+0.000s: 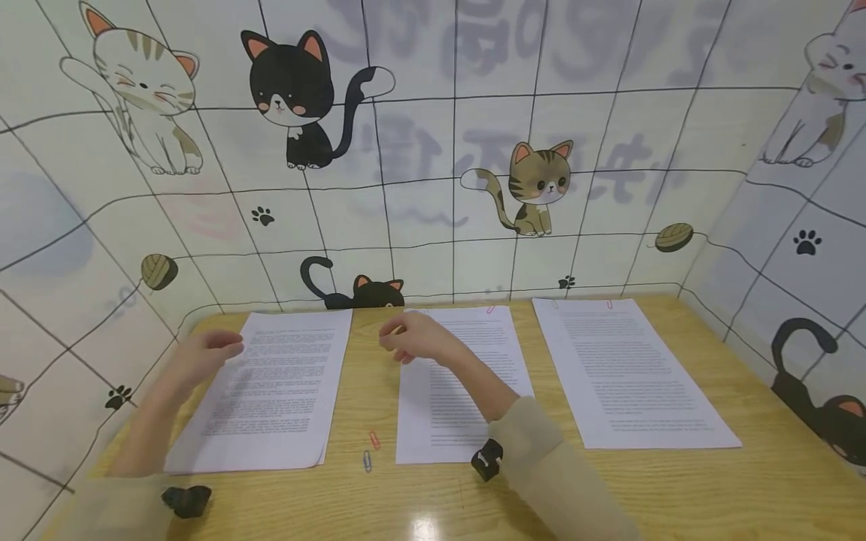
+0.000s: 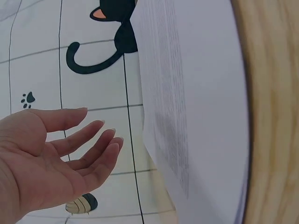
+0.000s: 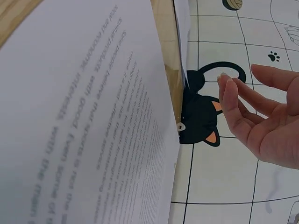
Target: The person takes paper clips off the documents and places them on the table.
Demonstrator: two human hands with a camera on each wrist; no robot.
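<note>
My left hand (image 1: pixel 206 359) hovers by the upper left edge of the left paper stack (image 1: pixel 271 409). Its fingers are loosely bent with nothing between them, as the left hand (image 2: pixel 70 158) shows in the left wrist view. My right hand (image 1: pixel 421 336) is over the upper left part of the middle printed sheets (image 1: pixel 467 421), hiding some of their text. In the right wrist view the right hand (image 3: pixel 266 112) has relaxed fingers and holds nothing. A red paper clip (image 1: pixel 374 439) and a blue paper clip (image 1: pixel 367 461) lie between these two sets of paper.
More printed sheets (image 1: pixel 636 376) lie at the right, with a red clip (image 1: pixel 610 304) at their top edge. Another red clip (image 1: pixel 491 309) sits on the middle sheets' top. Cat-patterned walls (image 1: pixel 419 225) enclose the wooden table (image 1: pixel 764 421) at the back and sides.
</note>
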